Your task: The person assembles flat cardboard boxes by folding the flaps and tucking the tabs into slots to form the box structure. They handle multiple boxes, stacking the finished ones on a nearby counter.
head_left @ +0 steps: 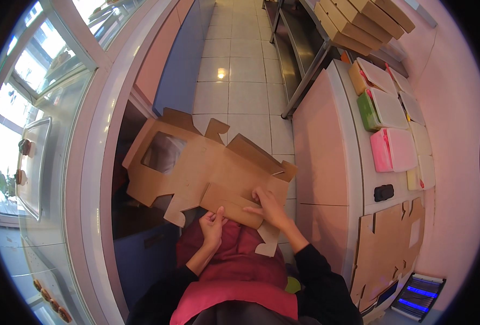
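A partly unfolded brown cardboard box (196,157) with a clear window (164,153) in one panel lies tilted across my lap, its flaps and tabs sticking out at the sides. My left hand (213,227) pinches the near edge of the box, thumb on top and the other fingers underneath. Against the raised near panel (230,205) rests my right hand (270,208), its thumb and forefinger spread apart. A side wall of the box stands partly folded up beyond the right hand. The undersides of the panels are hidden.
Flat cardboard box blanks (389,249) lean at the right, near a blue-lit device (416,295). Lidded plastic containers (391,149) and a small black object (383,193) sit on the right counter. Stacked boxes (361,21) top a metal shelf. A glass display case (39,135) stands left.
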Motion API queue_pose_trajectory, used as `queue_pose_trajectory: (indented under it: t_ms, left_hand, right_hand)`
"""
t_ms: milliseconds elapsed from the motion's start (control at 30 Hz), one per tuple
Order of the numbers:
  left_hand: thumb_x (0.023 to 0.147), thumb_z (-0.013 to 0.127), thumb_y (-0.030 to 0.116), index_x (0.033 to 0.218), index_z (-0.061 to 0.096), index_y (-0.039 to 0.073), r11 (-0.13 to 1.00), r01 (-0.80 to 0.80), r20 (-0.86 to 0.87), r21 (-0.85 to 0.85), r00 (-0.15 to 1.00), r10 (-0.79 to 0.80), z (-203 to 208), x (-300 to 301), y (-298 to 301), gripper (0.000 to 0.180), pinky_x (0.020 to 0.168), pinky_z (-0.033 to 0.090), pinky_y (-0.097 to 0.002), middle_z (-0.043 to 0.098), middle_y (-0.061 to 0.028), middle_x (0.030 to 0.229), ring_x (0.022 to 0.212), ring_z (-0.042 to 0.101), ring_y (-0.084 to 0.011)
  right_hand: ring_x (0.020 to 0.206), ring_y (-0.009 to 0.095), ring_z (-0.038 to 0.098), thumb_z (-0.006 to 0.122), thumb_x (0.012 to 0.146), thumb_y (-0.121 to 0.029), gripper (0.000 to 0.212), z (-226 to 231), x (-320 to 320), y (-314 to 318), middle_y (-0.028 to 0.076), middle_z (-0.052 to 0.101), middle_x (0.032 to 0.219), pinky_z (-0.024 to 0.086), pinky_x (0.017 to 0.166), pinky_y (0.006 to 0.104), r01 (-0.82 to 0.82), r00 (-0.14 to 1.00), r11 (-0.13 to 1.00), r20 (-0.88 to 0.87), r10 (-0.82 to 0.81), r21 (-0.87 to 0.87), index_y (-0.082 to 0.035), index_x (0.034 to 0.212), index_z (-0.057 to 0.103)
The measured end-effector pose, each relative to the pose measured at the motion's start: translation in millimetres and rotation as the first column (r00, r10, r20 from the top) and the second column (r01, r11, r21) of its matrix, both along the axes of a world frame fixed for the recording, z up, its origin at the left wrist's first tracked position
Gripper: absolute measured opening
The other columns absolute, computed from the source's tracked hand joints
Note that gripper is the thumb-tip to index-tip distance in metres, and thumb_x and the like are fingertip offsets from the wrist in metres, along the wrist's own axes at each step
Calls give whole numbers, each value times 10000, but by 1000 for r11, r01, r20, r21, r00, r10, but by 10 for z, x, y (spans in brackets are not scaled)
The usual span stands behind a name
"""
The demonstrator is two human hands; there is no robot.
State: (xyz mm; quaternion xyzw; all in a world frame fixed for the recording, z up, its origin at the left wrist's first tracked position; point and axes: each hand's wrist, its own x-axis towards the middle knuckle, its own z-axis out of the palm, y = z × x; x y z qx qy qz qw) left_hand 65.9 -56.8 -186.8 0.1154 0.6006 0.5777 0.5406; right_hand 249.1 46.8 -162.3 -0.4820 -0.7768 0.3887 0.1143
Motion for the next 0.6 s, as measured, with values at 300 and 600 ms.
queue_pose_trajectory:
  t_ms: [300,600]
  left_hand:
    - [947,620,152,988,623,-32,1000,-22,15,4,1000,22,35,17,-4,189,787,572,-303,692,-104,910,828,662,-130]
    - [950,608,133,1089,585,8,1000,-15,13,13,1000,15,88,6,16,189,784,572,-306,654,-65,978,868,648,-129]
  right_hand:
    - [1118,356,501,703,847,-344,743,-334,-2,-665,192,494,1210,414,948,417,249,966,968,-63,-250,-19,-97,1447,342]
    - [1138,342,498,690,785,-117,698,-537,759,-627,149,483,1261,423,949,420,45,978,999,-205,-43,0,-91,1416,395]
